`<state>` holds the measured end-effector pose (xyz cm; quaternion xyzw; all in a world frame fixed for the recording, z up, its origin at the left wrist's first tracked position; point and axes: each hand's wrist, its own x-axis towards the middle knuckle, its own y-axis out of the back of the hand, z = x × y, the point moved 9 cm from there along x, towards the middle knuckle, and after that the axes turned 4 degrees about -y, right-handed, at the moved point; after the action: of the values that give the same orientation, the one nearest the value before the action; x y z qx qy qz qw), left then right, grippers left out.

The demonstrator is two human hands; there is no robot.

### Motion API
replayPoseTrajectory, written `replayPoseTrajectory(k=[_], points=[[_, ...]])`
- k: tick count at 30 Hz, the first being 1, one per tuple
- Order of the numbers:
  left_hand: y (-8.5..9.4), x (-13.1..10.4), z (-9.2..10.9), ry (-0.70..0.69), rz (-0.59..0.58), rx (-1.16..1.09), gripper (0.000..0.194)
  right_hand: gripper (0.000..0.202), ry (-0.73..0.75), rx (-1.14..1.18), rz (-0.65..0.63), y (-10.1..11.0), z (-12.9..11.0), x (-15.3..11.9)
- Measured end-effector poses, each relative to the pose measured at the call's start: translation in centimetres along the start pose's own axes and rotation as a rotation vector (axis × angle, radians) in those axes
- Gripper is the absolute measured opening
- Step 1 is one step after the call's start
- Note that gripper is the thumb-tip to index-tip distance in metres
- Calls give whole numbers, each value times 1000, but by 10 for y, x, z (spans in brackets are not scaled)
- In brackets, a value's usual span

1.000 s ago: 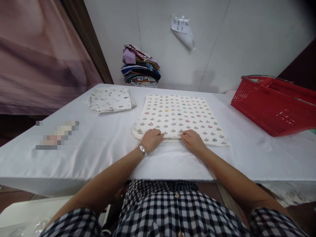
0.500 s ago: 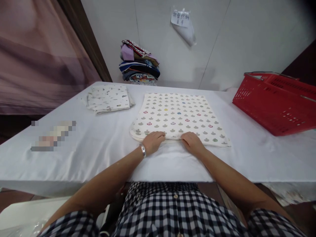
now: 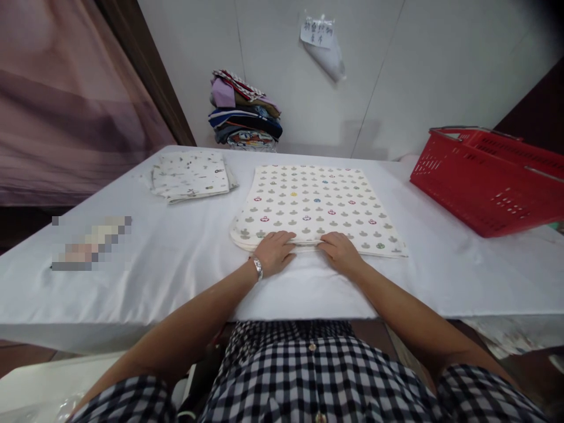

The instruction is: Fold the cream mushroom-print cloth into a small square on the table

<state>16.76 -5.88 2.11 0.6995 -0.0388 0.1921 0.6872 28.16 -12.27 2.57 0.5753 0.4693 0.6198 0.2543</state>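
Note:
A cream cloth [image 3: 315, 202] with small grey and coloured prints lies folded and flat on the white-covered table. My left hand [image 3: 274, 252], with a silver bracelet at the wrist, grips the near edge of this cloth. My right hand [image 3: 340, 251] pinches the same edge a short way to the right. Between the hands the layered edge shows as a thin lip. Further left and back sits a smaller folded white cloth [image 3: 189, 175] with a sparse print, touched by neither hand.
A red basket [image 3: 480, 182] stands at the right on the white table [image 3: 176, 264]. Stacked folded fabrics [image 3: 247, 111] rise behind the table's back edge. A blurred-out item [image 3: 92, 244] lies at the left. A paper sign [image 3: 318, 33] hangs on the wall.
My right hand has shifted slightly left along the cloth's edge, and my left thumb shows more below the edge. The whole view has moved a little.

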Motion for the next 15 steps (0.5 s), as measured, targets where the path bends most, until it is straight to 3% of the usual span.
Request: replayPoseTrajectory(k=[7,15], points=[[-6,11,3,25,6,32,27,17,-15,-4,-56,-1,-3,0],[6,7,5,-11,99,14,30,22,-54,-80,-50,-4,0,1]])
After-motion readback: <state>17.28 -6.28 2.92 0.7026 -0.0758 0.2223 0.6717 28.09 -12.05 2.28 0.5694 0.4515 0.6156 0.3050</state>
